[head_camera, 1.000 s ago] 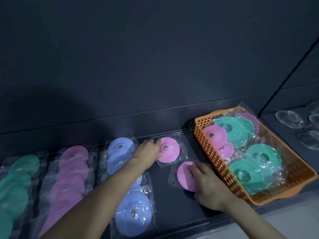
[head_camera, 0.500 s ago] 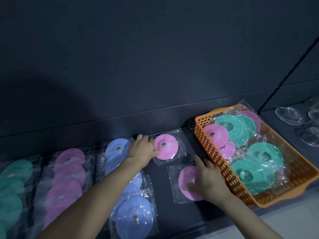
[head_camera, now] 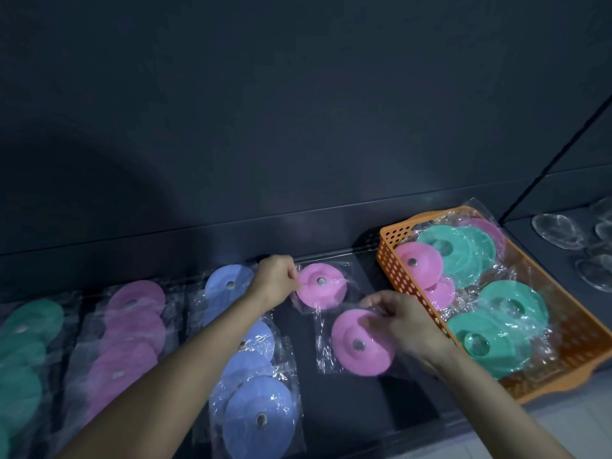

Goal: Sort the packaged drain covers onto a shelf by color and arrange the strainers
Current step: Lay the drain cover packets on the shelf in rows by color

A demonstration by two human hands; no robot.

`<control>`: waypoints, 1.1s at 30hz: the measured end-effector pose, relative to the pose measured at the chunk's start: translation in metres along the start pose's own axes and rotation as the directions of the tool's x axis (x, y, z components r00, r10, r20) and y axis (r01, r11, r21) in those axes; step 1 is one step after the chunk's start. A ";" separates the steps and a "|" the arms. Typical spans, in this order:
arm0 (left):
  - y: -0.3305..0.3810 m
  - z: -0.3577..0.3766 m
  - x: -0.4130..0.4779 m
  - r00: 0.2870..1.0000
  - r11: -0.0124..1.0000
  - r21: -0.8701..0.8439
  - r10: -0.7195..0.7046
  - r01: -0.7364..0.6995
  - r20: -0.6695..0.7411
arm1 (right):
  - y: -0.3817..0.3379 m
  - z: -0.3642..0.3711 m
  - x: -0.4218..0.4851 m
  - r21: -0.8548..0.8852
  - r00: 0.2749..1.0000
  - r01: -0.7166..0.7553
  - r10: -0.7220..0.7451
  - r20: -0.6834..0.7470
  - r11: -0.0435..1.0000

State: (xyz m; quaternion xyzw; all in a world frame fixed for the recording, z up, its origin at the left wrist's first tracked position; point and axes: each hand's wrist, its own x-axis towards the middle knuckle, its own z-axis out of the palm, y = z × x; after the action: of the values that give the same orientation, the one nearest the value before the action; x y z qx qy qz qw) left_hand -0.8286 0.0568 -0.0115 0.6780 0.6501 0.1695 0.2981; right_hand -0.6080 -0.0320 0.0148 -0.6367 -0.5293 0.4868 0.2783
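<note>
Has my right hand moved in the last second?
Yes. The right hand has shifted toward the back of the shelf beside the orange basket, now pinching the wrap of the near pink cover.

Dark shelf (head_camera: 359,404): packaged covers (head_camera: 258,422), orange basket (head_camera: 397,271).

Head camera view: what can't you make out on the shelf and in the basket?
All head view.
Green row: cut off by the left edge.
Blue row: left forearm crosses its middle.
Orange basket: piled covers hide lower ones.
Clear strainers: cut by the right edge, see-through, details lost.
Right hand: motion-blurred fingers hide part of the near pink cover.
Left hand: knuckles hide whether it pinches the far pink cover.
</note>
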 end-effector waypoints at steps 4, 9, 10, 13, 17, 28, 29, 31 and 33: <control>-0.005 -0.005 0.011 0.993 0.991 -0.070 -0.114 0.117 0.044 | -0.010 0.003 0.010 0.000 0.998 0.049 -0.049 0.050 0.999; -0.008 -0.001 0.014 0.981 0.967 -0.169 -0.184 0.192 0.059 | -0.017 0.010 0.027 0.010 0.989 0.080 -0.081 0.121 0.997; -0.008 -0.001 0.013 0.978 0.952 -0.227 -0.200 0.207 0.054 | -0.018 0.013 0.030 0.036 0.990 0.063 -0.067 0.123 0.997; -0.006 -0.001 0.011 0.972 0.868 -0.442 -0.227 0.227 0.052 | -0.018 0.018 0.036 0.192 0.992 -0.043 0.020 0.122 0.980; -0.002 0.003 0.009 0.963 0.763 -0.624 -0.263 0.166 -0.064 | -0.020 0.020 0.043 0.184 0.993 -0.105 0.095 0.066 0.977; -0.024 0.014 0.013 0.933 0.886 -0.412 -0.310 0.213 -0.185 | -0.028 0.032 0.074 -0.082 0.995 -0.077 0.072 -0.063 0.994; -0.025 0.014 0.013 0.935 0.886 -0.411 -0.307 0.213 -0.176 | -0.026 0.034 0.078 -0.093 0.996 -0.076 0.070 -0.061 0.993; -0.026 0.013 0.009 0.948 0.916 -0.349 -0.268 0.197 -0.170 | -0.024 0.036 0.083 -0.092 0.997 -0.074 0.071 -0.034 0.993; -0.024 0.010 0.005 0.969 0.978 -0.174 -0.147 0.112 -0.199 | -0.024 0.038 0.085 -0.146 0.998 -0.057 0.055 -0.013 0.988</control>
State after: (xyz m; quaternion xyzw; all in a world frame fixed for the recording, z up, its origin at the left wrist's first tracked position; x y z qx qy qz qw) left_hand -0.8402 0.0590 -0.0347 0.5859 0.7051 0.2726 0.2919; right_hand -0.6556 0.0490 -0.0064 -0.6722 -0.5444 0.4513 0.2193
